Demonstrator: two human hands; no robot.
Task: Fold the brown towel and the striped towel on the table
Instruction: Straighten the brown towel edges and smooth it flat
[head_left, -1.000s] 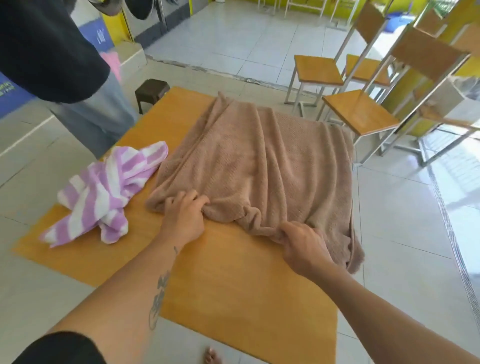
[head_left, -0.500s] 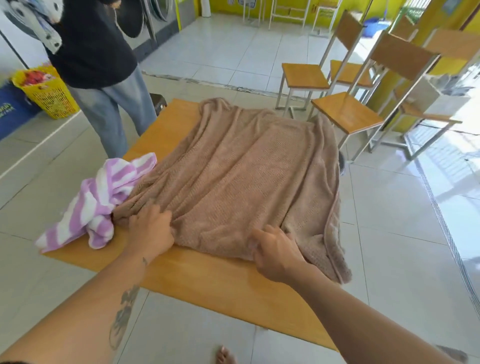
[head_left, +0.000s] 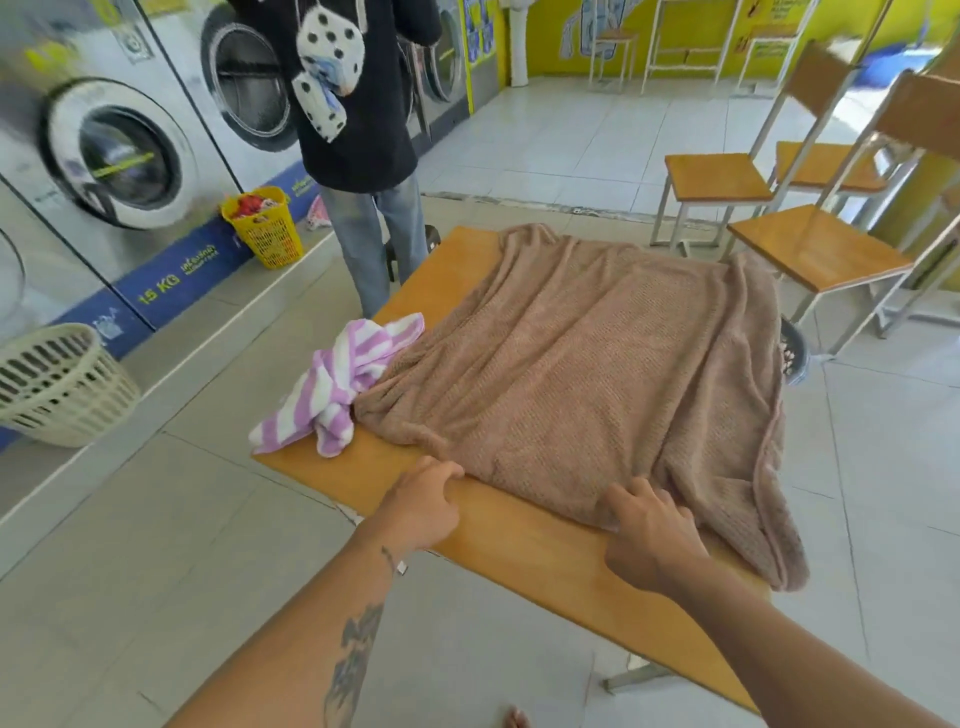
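Left hand (head_left: 421, 506), right hand (head_left: 649, 535) at brown towel's (head_left: 587, 374) hem

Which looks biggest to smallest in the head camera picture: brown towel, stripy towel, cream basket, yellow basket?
1. brown towel, by far.
2. striped towel and cream basket: about alike; the basket is cut off by the picture's edge, so no ranking.
3. yellow basket, though it stands farther away.
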